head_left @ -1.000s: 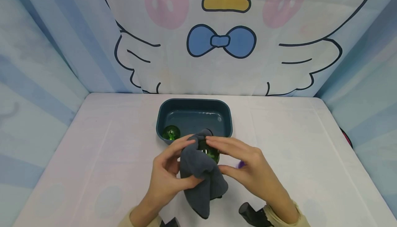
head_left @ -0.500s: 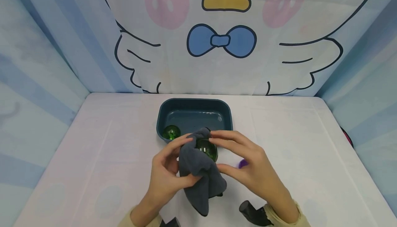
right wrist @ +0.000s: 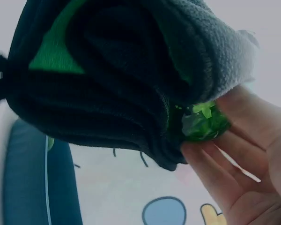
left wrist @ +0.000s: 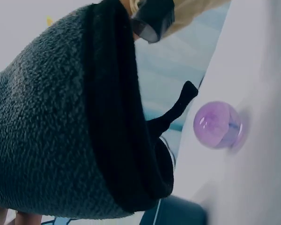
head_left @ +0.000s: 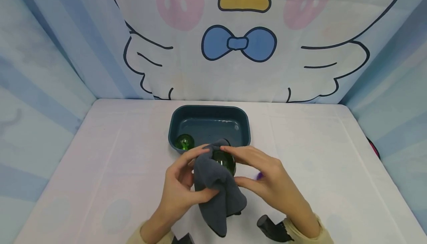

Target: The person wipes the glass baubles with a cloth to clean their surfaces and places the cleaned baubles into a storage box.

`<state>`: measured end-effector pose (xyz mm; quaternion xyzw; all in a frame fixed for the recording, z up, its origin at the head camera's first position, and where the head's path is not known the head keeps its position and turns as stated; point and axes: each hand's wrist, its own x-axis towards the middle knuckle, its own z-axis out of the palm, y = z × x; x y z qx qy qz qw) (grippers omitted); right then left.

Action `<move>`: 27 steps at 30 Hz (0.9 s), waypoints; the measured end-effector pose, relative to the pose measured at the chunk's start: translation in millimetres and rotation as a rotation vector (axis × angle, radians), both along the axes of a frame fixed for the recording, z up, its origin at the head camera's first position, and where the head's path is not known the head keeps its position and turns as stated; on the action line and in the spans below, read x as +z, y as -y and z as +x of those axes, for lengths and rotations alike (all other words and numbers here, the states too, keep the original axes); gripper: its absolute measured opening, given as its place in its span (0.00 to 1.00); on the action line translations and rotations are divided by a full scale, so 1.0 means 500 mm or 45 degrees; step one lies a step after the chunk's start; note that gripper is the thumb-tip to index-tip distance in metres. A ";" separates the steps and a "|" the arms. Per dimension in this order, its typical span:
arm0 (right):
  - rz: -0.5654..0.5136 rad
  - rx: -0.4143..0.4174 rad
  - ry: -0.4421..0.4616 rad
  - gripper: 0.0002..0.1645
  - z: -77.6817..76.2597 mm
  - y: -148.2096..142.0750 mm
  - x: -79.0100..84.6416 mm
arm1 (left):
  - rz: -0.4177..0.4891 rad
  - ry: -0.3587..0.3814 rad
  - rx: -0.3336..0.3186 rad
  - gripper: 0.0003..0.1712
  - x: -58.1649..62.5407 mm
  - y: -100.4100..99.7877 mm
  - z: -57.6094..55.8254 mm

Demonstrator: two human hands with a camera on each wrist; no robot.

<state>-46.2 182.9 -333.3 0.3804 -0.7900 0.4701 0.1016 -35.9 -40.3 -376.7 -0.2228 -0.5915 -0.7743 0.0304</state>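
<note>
A dark grey cloth (head_left: 213, 184) wraps the left side of a green transparent ball (head_left: 225, 161) above the table. My left hand (head_left: 180, 184) grips the cloth, thumb in front and fingers behind. With fingertips on top and thumb at its lower right, my right hand (head_left: 267, 171) holds the ball's bare side. In the right wrist view the green ball (right wrist: 203, 122) shows under the fabric, fingers around it. The left wrist view is mostly filled by the hanging cloth (left wrist: 56, 112), so the ball is hidden there.
Just beyond the hands stands a dark blue rectangular tray (head_left: 208, 107). Another green ball (head_left: 184, 142) lies in its near left corner. A purple transparent ball (left wrist: 218, 124) rests on the white table (head_left: 100, 162), mostly hidden behind the right hand in the head view.
My right fingers lifted slightly up the ball half a second ago, baring more of it, then came back down over its top. The cloth shifted slightly; my left hand kept its grip.
</note>
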 end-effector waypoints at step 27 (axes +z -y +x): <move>-0.038 0.032 -0.109 0.27 -0.006 0.006 -0.008 | 0.055 0.036 -0.010 0.38 0.001 0.005 -0.001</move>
